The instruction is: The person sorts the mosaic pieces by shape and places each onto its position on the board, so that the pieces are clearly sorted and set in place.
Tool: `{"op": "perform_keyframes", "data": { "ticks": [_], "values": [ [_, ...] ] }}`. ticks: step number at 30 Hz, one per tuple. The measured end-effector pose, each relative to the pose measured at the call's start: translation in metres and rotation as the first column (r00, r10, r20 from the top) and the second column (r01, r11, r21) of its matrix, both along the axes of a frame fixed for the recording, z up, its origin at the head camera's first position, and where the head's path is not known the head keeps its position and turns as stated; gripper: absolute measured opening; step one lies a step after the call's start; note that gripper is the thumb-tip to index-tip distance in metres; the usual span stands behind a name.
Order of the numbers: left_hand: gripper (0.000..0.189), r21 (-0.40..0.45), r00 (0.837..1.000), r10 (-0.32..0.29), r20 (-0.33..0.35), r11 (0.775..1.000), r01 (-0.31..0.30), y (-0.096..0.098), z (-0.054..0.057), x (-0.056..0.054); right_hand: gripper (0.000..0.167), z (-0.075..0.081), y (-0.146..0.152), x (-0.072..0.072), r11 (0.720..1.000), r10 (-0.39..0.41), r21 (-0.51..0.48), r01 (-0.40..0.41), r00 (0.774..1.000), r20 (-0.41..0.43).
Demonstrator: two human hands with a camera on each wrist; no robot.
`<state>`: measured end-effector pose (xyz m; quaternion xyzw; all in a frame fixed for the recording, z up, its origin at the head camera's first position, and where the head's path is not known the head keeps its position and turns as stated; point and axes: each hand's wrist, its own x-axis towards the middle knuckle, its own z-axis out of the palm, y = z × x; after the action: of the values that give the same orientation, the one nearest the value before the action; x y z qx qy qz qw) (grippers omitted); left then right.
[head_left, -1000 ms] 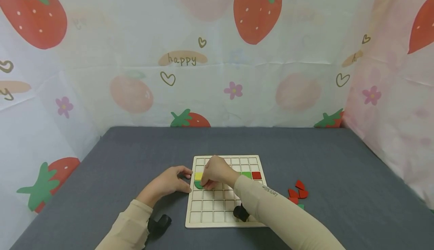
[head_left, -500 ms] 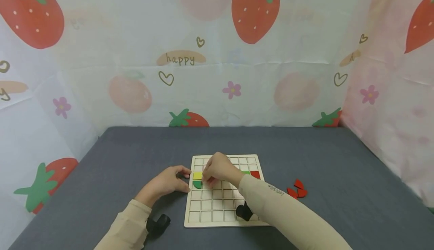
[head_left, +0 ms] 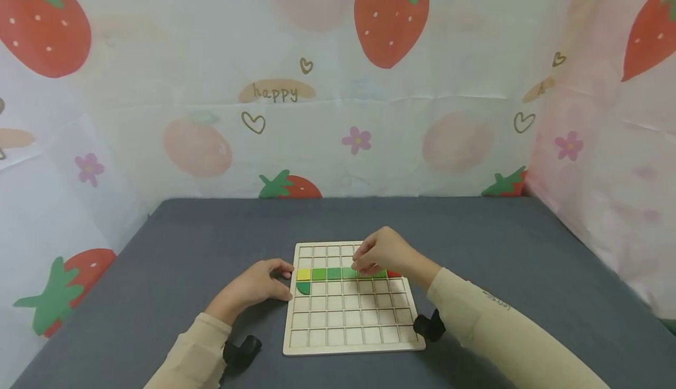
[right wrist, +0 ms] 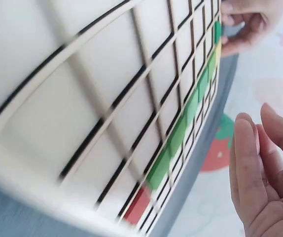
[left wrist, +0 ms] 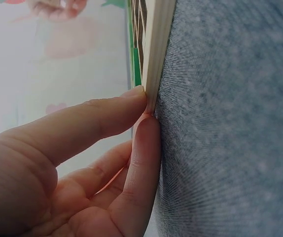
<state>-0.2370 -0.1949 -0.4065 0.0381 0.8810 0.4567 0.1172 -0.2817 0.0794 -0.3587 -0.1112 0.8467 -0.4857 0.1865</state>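
A wooden grid board [head_left: 352, 351] lies on the dark cloth. One row holds a yellow square tile [head_left: 303, 274], several green square tiles [head_left: 319, 274] and a red tile [head_left: 393, 274]. Directly below the yellow tile sits a dark green rounded piece [head_left: 303, 287]. My left hand [head_left: 253, 288] touches the board's left edge with thumb and fingertips, seen close in the left wrist view. Over the green tiles hovers my right hand [head_left: 388, 253], covering part of the row. In the right wrist view its thumb stands apart from the fingers, with nothing between them.
Dark grey cloth [head_left: 237, 225] covers the table around the board. A strawberry-printed curtain [head_left: 391, 166] hangs behind and at both sides. Black wrist devices [head_left: 430, 325] stick out from beneath the sleeves. The right sleeve [head_left: 496, 313] crosses the table's right side.
My right hand has moved right from beside the dark green piece, uncovering several green tiles. The loose red pieces are now out of sight near the right sleeve. The left hand stays at the edge.
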Motion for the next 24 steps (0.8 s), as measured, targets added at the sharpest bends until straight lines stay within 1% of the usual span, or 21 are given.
{"op": "perform_keyframes", "data": {
  "ticks": [5,11,19,24],
  "values": [
    [0.055,0.009,1.000,0.003,0.001,1.000,-0.003,-0.002,0.000,0.001,0.017,0.005,0.029,0.001,0.999,-0.016,0.041,0.016,1.000,-0.012],
    [0.054,-0.005,1.000,0.005,-0.006,1.000,-0.005,-0.001,0.001,0.001,0.019,0.008,0.059,0.005,0.995,-0.058,0.081,0.060,0.998,-0.024],
    [0.055,0.000,1.000,-0.002,-0.002,1.000,0.002,0.002,0.002,0.001,0.021,0.009,0.093,0.010,0.991,-0.114,0.072,0.117,0.993,-0.042],
    [0.055,0.013,1.000,-0.009,-0.003,1.000,0.009,0.002,0.001,0.002,0.026,0.008,0.114,0.011,0.988,-0.124,0.087,0.127,0.991,-0.049]
  ]
}}
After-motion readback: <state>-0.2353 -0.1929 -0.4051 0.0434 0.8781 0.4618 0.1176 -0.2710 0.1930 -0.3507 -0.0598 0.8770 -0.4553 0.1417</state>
